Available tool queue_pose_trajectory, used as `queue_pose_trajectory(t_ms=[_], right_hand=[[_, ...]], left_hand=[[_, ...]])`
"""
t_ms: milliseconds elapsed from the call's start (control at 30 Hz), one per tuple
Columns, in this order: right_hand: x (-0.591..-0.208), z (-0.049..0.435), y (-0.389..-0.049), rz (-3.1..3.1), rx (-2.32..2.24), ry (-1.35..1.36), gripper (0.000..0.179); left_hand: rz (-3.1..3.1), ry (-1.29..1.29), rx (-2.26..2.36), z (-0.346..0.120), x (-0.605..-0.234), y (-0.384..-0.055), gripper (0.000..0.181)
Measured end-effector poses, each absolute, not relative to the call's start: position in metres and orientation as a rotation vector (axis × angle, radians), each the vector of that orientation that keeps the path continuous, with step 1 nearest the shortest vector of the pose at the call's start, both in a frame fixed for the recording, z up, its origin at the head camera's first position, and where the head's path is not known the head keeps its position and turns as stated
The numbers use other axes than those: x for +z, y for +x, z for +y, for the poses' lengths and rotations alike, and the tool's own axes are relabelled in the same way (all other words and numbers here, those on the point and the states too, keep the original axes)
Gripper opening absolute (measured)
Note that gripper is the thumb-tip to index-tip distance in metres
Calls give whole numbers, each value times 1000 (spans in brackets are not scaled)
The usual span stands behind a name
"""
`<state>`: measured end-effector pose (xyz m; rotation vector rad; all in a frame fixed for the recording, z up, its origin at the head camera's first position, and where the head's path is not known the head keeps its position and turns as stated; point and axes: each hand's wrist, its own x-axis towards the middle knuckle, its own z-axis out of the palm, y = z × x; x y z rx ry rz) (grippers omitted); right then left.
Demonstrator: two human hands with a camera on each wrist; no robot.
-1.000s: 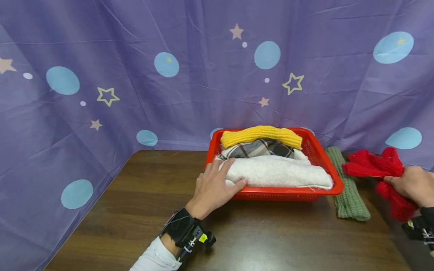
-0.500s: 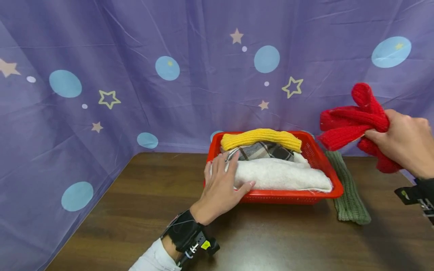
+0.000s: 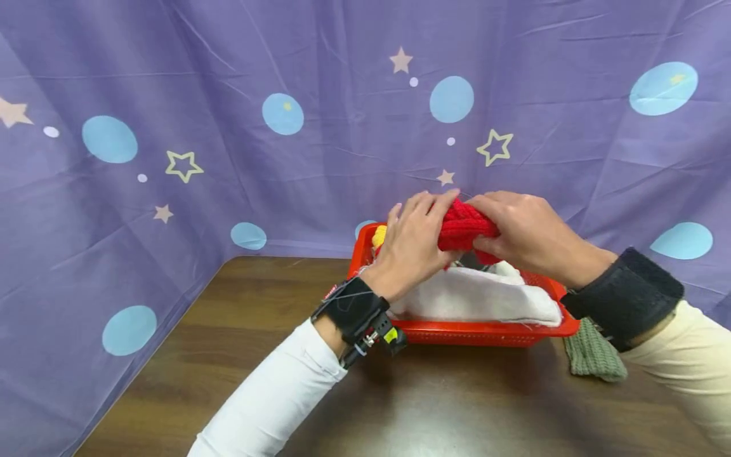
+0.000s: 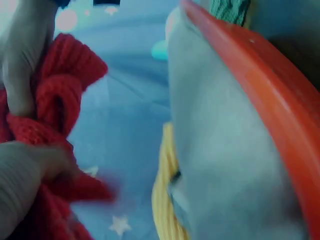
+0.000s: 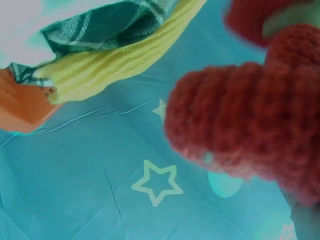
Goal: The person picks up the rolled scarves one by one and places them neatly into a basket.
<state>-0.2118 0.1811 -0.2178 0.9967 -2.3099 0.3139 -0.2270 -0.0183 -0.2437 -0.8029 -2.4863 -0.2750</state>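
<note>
A bunched red knitted scarf (image 3: 464,233) is held up over the back of the red basket (image 3: 474,333), between both hands. My right hand (image 3: 528,233) grips its right end, thumb below and fingers over the top. On the other side my left hand (image 3: 412,244) holds the scarf, fingers above and thumb under it. In the left wrist view the scarf (image 4: 55,95) shows thick folds, and a blurred piece hangs by the left thumb. A rounded fold of the scarf (image 5: 225,112) sticks out in the right wrist view. My palms are hidden.
The basket holds a white folded cloth (image 3: 474,297), a plaid cloth (image 5: 107,30) and a yellow ribbed knit (image 5: 120,65). A green knit piece (image 3: 596,357) lies on the wooden table (image 3: 274,304), right of the basket. A purple patterned curtain (image 3: 342,127) hangs behind.
My right hand has lifted the red scarf from the far right and carried it left over the basket. My left hand has left the basket's left side and taken hold of the scarf.
</note>
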Motion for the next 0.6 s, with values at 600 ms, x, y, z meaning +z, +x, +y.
queue_pose_trajectory(t_ms=[600], right_hand=[[-270, 170, -270, -2438, -89, 728, 14]], left_hand=[[-2551, -671, 336, -16, -281, -285, 29]])
